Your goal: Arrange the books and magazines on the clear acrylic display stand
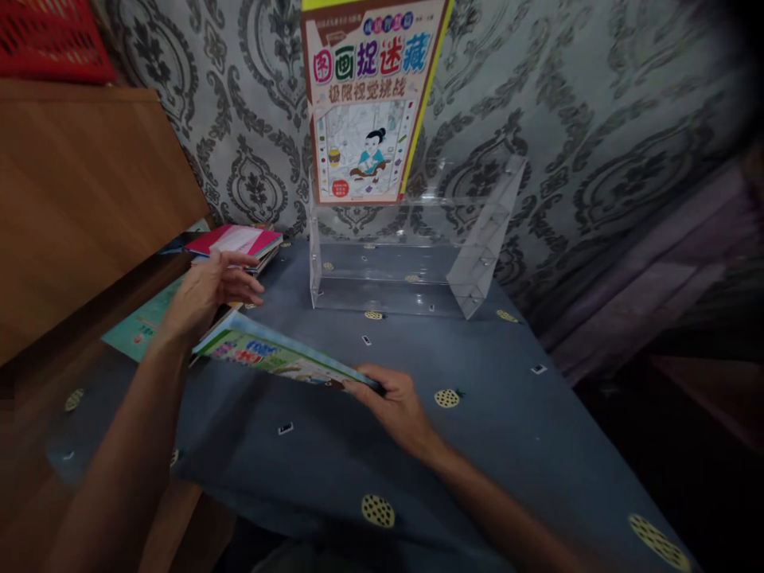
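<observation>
Now my right hand (397, 402) pinches the near end of a thin, green-covered paper book (283, 356) above the blue-grey, cloth-covered counter (507, 454); its long axis slants leftward toward my empty, loosely spread left hand (216, 288), and the clear plastic rack (477, 259) stands beyond.

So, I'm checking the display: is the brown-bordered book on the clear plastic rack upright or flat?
Upright: the book stands on the rack, facing out.

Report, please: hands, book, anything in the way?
Right hand gripping book by one end. Left hand open, near its other end. Possible obstacle: book stack beyond left hand.
</observation>
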A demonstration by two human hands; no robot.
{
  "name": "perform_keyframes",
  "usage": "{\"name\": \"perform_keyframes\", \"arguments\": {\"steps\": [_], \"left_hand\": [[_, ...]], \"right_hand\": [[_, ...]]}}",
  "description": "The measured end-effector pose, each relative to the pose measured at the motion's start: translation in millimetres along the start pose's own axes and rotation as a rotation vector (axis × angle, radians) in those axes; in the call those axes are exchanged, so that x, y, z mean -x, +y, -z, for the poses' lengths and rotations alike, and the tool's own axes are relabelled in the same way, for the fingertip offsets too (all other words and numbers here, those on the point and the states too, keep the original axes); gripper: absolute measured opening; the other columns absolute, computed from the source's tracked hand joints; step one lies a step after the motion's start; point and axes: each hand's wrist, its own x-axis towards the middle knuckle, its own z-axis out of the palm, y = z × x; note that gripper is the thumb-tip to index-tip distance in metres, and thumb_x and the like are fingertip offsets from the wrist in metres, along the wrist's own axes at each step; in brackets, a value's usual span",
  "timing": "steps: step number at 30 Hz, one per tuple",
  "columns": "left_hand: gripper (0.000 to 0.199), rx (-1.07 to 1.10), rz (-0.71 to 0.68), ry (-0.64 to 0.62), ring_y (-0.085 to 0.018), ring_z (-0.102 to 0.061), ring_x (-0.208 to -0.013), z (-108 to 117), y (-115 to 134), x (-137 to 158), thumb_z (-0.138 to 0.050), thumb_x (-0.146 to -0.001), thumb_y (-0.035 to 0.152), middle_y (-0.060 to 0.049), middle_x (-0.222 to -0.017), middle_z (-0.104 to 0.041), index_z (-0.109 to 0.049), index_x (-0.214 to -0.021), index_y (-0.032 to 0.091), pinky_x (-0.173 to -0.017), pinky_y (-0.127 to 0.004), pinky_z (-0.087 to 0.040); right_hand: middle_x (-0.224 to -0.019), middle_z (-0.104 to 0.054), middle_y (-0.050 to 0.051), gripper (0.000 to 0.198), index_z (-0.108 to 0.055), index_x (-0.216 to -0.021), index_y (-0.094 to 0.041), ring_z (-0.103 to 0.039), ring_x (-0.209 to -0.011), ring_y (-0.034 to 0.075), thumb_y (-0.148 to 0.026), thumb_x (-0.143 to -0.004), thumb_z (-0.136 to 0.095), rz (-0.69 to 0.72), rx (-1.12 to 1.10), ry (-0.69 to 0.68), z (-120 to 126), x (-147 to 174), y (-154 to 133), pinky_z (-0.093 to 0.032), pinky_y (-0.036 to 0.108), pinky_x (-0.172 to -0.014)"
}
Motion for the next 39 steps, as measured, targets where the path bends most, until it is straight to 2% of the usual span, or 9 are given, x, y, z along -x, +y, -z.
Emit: {"name": "perform_keyframes", "arguments": {"steps": [6, 10, 15, 20, 24, 29, 32, 35, 39], "left_hand": [[0.063, 0.164, 0.105, 0.210, -0.019, -0.071, -0.075, 19.9, -21.6, 21.3, -0.021, -0.100, 0.067, -0.003, -0.077, -0.073, -0.060, -0.103, 0.018, -0.079, -0.037, -0.057], [0.081, 0.249, 0.159, 0.106, -0.029, -0.071, -0.103, -13.3, -39.5, 53.5, -0.010, -0.091, 0.081, -0.010, -0.103, -0.076, -0.056, -0.120, 0.020, -0.082, -0.044, -0.059], [0.060, 0.413, 0.502, 0.046, -0.031, -0.074, -0.102, -70.6, -78.5, 88.4, -0.072, -0.077, 0.061, -0.008, -0.108, -0.077, -0.054, -0.120, 0.023, -0.082, -0.041, -0.061], [0.056, 0.479, 0.560, 0.185, -0.028, -0.076, -0.086, -78.8, -95.2, 85.5, -0.086, -0.065, 0.043, -0.009, -0.090, -0.077, -0.058, -0.106, 0.016, -0.072, -0.036, -0.062], [0.060, 0.299, 0.516, 0.155, -0.023, -0.072, -0.070, -72.7, -100.3, 84.2, -0.082, -0.063, 0.057, -0.005, -0.081, -0.075, -0.059, -0.101, 0.017, -0.062, -0.031, -0.056], [0.051, -0.470, 0.290, 0.121, -0.025, -0.068, -0.071, -58.1, -106.8, 94.8, -0.060, -0.085, 0.054, -0.004, -0.075, -0.070, -0.061, -0.118, 0.016, -0.069, -0.036, -0.054], [0.039, -0.811, 0.082, 0.136, -0.031, -0.067, -0.105, -49.9, -114.2, 89.4, -0.050, -0.092, 0.037, -0.014, -0.107, -0.072, -0.060, -0.123, 0.016, -0.093, -0.047, -0.051], [0.035, -0.845, -0.055, 0.078, -0.029, -0.060, -0.120, -47.8, -127.9, 72.8, -0.045, -0.095, 0.029, -0.014, -0.123, -0.067, -0.059, -0.124, 0.017, -0.106, -0.049, -0.046], [0.043, -0.809, -0.136, 0.023, -0.027, -0.060, -0.121, -51.4, -150.2, 56.5, -0.043, -0.096, 0.023, -0.013, -0.130, -0.065, -0.051, -0.138, 0.019, -0.108, -0.051, -0.044]], "right_hand": [[-0.074, -0.072, 0.001, 0.027, -0.076, -0.080, -0.023, -0.063, -0.068, 0.016, -0.048, -0.087, -0.068, -0.081, -0.147, 0.084, 10.5, 3.9, -1.1, -0.049, 0.027, -0.063], [-0.076, -0.071, 0.002, 0.043, -0.071, -0.084, -0.021, -0.064, -0.066, 0.018, -0.063, -0.077, -0.074, -0.303, -0.495, 0.150, 2.2, 1.9, 11.1, -0.052, 0.029, -0.061], [-0.083, -0.073, 0.003, 0.050, -0.066, -0.095, -0.022, -0.068, -0.076, 0.021, -0.068, -0.076, -0.073, -0.435, -0.551, 0.092, -12.8, 18.1, 29.6, -0.055, 0.031, -0.067], [-0.079, -0.070, 0.001, 0.046, -0.060, -0.087, -0.020, -0.066, -0.071, 0.017, -0.064, -0.080, -0.070, -0.435, -0.359, -0.128, -6.9, 26.4, 37.0, -0.054, 0.028, -0.065], [-0.063, -0.060, -0.003, 0.049, -0.056, -0.079, -0.020, -0.055, -0.051, 0.011, -0.069, -0.079, -0.065, -0.484, -0.204, -0.229, 3.3, 21.7, 37.3, -0.045, 0.023, -0.045], [-0.057, -0.060, -0.001, 0.043, -0.049, -0.069, -0.021, -0.056, -0.044, 0.012, -0.059, -0.089, -0.056, -0.585, 0.021, -0.394, 20.6, 15.6, 29.0, -0.039, 0.023, -0.041], [-0.052, -0.057, 0.000, 0.041, -0.047, -0.062, -0.021, -0.053, -0.044, 0.012, -0.042, -0.097, -0.048, -0.472, 0.311, -0.375, 26.9, 9.0, 20.4, -0.036, 0.024, -0.046], [-0.057, -0.061, 0.001, 0.039, -0.055, -0.064, -0.020, -0.056, -0.052, 0.013, -0.030, -0.100, -0.044, -0.235, 0.543, -0.322, 14.9, -4.5, 10.6, -0.037, 0.027, -0.053], [-0.101, -0.073, 0.010, 0.018, -0.068, -0.096, -0.017, -0.068, -0.095, 0.021, -0.016, -0.097, -0.050, 0.096, 0.729, -0.408, -35.4, -37.3, 6.4, -0.051, 0.035, -0.085]]}}
